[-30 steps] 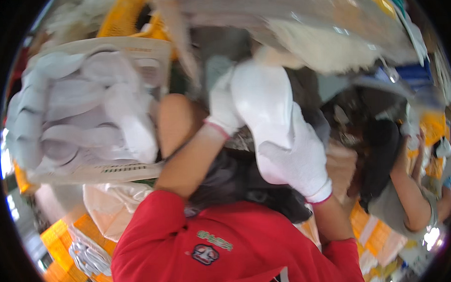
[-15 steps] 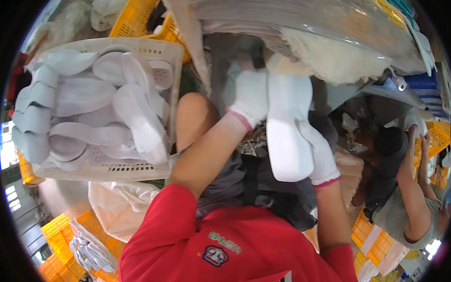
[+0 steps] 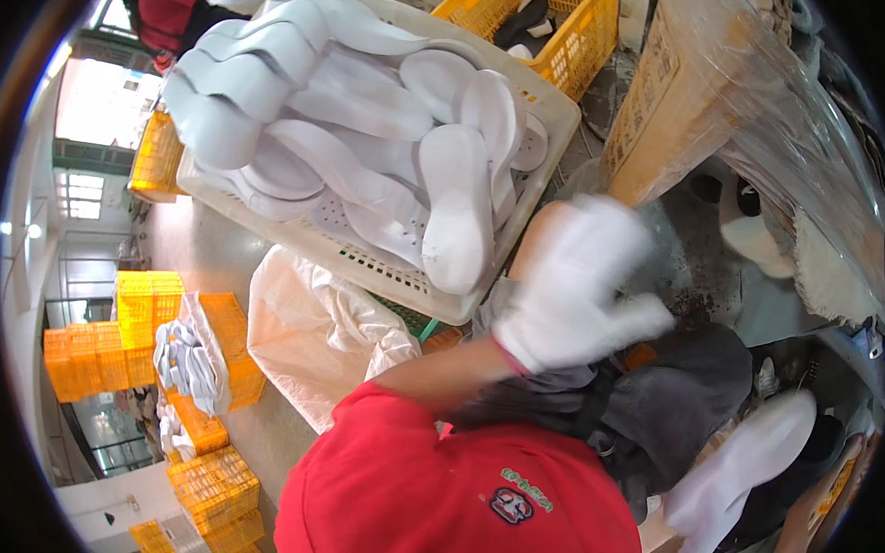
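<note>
My left hand, in a white knitted glove, hangs over my lap near the right rim of the white crate. It is blurred, with the thumb spread from the fingers and nothing in it. At the lower right my right hand, gloved too, holds a white shoe sole away from the crate; its fingers are partly hidden and smeared. The white plastic crate is heaped with white shoe soles, some nested in a row along its left side.
A yellow crate with dark and white pieces stands beyond the white one. Plastic-wrapped cardboard rises at the right. A pale sack lies below the white crate. Stacked yellow crates stand on the floor at left.
The view has swung left, bringing the crate toward the middle. My left hand has come away from the sole and moved toward the crate. The sole is now off at the lower right with my right hand.
</note>
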The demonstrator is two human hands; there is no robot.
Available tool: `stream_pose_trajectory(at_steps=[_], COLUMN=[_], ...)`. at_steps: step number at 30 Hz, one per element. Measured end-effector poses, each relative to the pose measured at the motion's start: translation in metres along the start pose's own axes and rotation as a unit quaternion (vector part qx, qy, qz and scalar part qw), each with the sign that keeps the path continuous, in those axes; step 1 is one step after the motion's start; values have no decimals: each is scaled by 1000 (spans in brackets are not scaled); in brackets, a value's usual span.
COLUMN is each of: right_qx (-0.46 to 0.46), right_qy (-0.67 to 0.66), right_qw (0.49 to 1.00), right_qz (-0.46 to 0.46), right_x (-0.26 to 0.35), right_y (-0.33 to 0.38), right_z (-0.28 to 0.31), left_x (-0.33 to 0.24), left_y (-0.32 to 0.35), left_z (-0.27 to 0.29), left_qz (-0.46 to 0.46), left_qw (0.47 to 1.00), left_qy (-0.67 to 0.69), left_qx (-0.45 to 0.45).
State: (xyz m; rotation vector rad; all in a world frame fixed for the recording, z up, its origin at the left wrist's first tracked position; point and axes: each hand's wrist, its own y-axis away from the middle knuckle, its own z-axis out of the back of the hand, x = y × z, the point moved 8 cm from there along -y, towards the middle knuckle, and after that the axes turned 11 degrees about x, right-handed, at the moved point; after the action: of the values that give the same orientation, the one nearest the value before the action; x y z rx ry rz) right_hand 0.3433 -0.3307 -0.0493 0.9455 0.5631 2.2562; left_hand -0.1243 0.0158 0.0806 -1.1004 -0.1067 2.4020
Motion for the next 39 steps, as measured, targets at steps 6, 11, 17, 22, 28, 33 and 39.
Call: stream_pose_trajectory(at_steps=[6,11,17,22,28,33,39], right_qx=[-68,-40,235,-163,-275,-233,-134], right_qy=[124,-7,-558,-240,-319,-246,-258], right_qw=[990,978,793,949,904,888,895], right_qz=[18,204,61,125,78,310,338], right_x=[-17,133,231,234,242,310,328], right_y=[15,-8,-3,31,10,-79,-170], right_z=[-6,-54,-108,-16,23,50,59], left_x=[168,108,-22,-42,-72,7,95], left_y=[76,87,63,8,-75,-161,-124], left_z=[78,52,-105,-233,-299,-292,-203], left_qz=[510,244,175,288,267,105,310], left_qw=[844,778,568,444,523,835,880], left_qy=[-160,568,802,841,797,458,133], left_qx=[-40,-114,55,107,143,287,333])
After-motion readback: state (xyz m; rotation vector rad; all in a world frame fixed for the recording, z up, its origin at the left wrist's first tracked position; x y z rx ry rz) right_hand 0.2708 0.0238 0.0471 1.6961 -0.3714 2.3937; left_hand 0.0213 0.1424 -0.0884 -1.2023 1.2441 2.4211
